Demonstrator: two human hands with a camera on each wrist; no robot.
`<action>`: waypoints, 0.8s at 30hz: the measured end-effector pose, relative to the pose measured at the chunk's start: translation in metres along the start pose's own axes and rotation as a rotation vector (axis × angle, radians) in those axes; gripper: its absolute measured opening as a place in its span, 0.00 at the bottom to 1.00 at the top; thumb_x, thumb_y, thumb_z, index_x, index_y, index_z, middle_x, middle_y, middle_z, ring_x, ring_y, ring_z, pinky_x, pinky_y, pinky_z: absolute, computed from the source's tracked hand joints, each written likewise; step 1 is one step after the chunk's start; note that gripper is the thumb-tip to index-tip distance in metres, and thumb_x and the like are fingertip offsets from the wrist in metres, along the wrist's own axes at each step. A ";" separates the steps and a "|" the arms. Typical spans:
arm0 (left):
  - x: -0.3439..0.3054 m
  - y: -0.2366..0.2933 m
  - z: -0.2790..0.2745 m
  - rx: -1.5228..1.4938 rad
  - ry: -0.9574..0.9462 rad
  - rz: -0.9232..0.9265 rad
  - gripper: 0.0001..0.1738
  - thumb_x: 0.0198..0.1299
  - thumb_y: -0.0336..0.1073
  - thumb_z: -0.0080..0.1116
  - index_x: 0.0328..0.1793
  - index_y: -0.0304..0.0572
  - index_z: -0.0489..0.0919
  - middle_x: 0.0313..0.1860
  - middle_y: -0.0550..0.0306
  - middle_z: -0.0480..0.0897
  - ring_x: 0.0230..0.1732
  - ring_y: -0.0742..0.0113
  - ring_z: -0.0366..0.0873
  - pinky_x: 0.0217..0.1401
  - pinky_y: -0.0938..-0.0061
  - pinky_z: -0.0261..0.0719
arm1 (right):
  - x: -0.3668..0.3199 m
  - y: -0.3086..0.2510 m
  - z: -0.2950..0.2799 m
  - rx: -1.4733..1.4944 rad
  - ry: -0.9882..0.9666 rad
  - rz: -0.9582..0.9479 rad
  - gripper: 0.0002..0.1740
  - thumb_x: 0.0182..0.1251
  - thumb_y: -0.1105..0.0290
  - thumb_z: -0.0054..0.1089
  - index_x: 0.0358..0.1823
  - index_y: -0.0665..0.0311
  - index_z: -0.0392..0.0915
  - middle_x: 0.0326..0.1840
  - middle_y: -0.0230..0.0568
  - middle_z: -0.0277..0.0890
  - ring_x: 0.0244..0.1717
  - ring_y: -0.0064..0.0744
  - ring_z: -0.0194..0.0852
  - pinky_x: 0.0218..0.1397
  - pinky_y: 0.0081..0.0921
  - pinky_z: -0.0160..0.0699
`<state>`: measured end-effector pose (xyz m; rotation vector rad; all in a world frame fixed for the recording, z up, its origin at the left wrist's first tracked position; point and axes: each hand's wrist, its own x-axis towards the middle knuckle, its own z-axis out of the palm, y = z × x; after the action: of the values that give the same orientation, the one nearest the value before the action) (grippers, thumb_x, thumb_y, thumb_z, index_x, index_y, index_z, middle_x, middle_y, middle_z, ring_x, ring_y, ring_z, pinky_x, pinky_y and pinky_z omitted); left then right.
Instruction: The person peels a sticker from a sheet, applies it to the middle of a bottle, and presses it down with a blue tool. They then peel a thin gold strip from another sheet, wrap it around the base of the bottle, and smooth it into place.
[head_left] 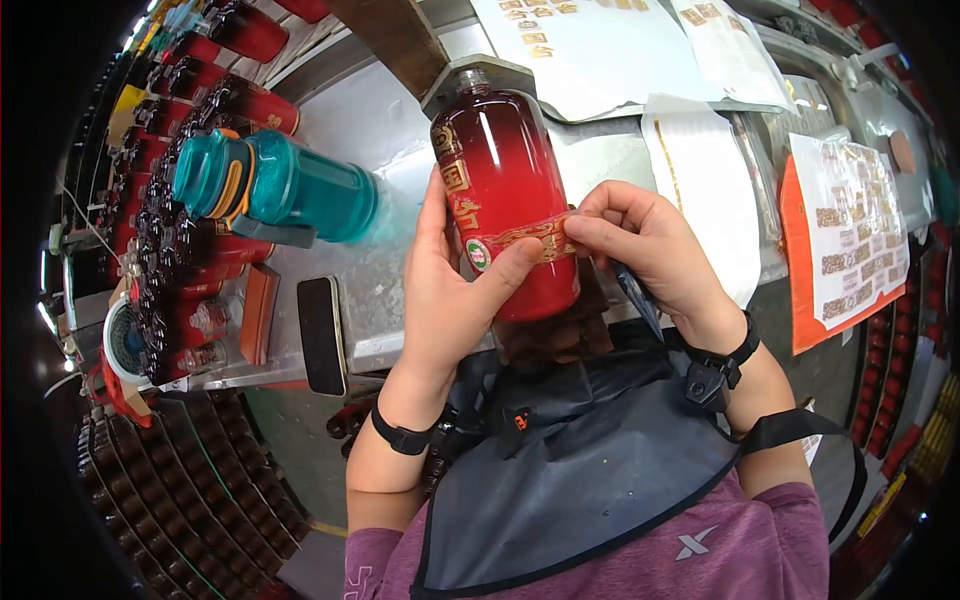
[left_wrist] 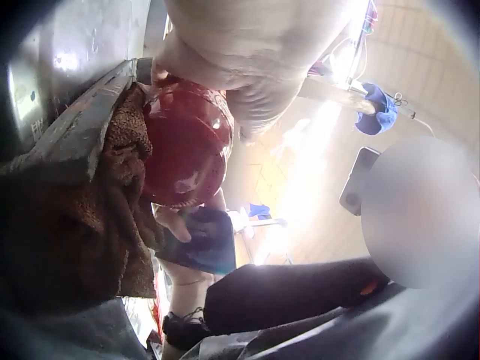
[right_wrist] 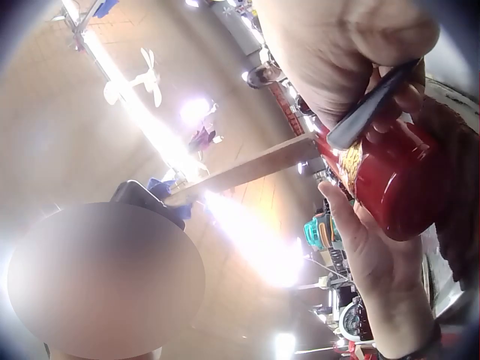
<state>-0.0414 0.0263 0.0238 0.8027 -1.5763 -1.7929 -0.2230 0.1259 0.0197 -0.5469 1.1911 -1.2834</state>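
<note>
A glossy red glass bottle (head_left: 510, 150), dark toward its neck, lies with its neck pointing away and its base toward the person. Gold lettering, a small round green-and-white mark (head_left: 478, 254) and a gold decal band (head_left: 553, 246) show on it. My left hand (head_left: 447, 300) grips the bottle's left side, thumb lying across the band. At the band's right end, my right hand (head_left: 655, 250) pinches the edge between thumb and forefinger. A dark flat scraper (right_wrist: 367, 109) is tucked in the right hand's other fingers. Brown cloth (left_wrist: 124, 187) lies under the bottle's base.
Left of the bottle are a teal water bottle (head_left: 310, 190), a phone (head_left: 321, 335) and rows of dark red bottles (head_left: 245, 105). Decal sheets (head_left: 850, 240) lie at the right, with white paper (head_left: 700, 190) nearer. A metal bracket (head_left: 515, 80) stands by the bottle's neck.
</note>
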 end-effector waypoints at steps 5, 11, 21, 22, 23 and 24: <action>0.001 0.004 0.002 -0.010 0.002 -0.069 0.46 0.61 0.29 0.70 0.81 0.32 0.54 0.65 0.50 0.76 0.63 0.65 0.77 0.68 0.69 0.76 | -0.002 -0.002 -0.002 0.015 -0.011 0.001 0.08 0.72 0.66 0.66 0.42 0.63 0.80 0.34 0.28 0.83 0.34 0.12 0.75 0.39 0.13 0.72; 0.001 0.002 0.002 -0.021 0.027 -0.090 0.43 0.62 0.28 0.68 0.79 0.34 0.57 0.65 0.51 0.76 0.63 0.66 0.77 0.68 0.69 0.75 | -0.003 -0.003 -0.004 0.015 -0.019 -0.040 0.08 0.72 0.68 0.65 0.43 0.65 0.80 0.35 0.29 0.83 0.34 0.13 0.76 0.39 0.14 0.73; -0.001 0.004 0.004 -0.016 0.038 -0.090 0.41 0.62 0.27 0.66 0.79 0.35 0.58 0.65 0.51 0.77 0.63 0.66 0.77 0.68 0.68 0.75 | 0.000 0.004 -0.006 0.045 -0.042 -0.048 0.09 0.71 0.68 0.66 0.42 0.66 0.79 0.34 0.31 0.83 0.34 0.15 0.77 0.38 0.15 0.74; -0.001 0.004 0.005 -0.013 0.052 -0.095 0.40 0.62 0.26 0.66 0.78 0.35 0.59 0.65 0.51 0.77 0.63 0.66 0.77 0.68 0.68 0.76 | 0.000 0.003 -0.005 0.051 -0.044 -0.047 0.09 0.71 0.68 0.66 0.42 0.67 0.79 0.34 0.32 0.83 0.34 0.15 0.77 0.38 0.15 0.74; -0.001 0.004 0.005 -0.012 0.049 -0.096 0.40 0.62 0.26 0.66 0.78 0.35 0.59 0.65 0.51 0.77 0.63 0.66 0.77 0.68 0.68 0.76 | 0.000 0.003 -0.005 0.056 -0.047 -0.046 0.09 0.71 0.68 0.66 0.42 0.67 0.79 0.34 0.32 0.83 0.34 0.16 0.77 0.38 0.15 0.74; -0.001 0.003 0.004 -0.017 0.048 -0.093 0.40 0.62 0.26 0.66 0.78 0.35 0.59 0.64 0.51 0.77 0.62 0.66 0.77 0.67 0.69 0.76 | 0.001 0.004 -0.005 0.058 -0.046 -0.047 0.09 0.71 0.68 0.66 0.42 0.67 0.79 0.34 0.32 0.83 0.34 0.16 0.77 0.38 0.15 0.74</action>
<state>-0.0442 0.0293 0.0278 0.9173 -1.5141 -1.8358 -0.2262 0.1276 0.0143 -0.5624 1.1057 -1.3343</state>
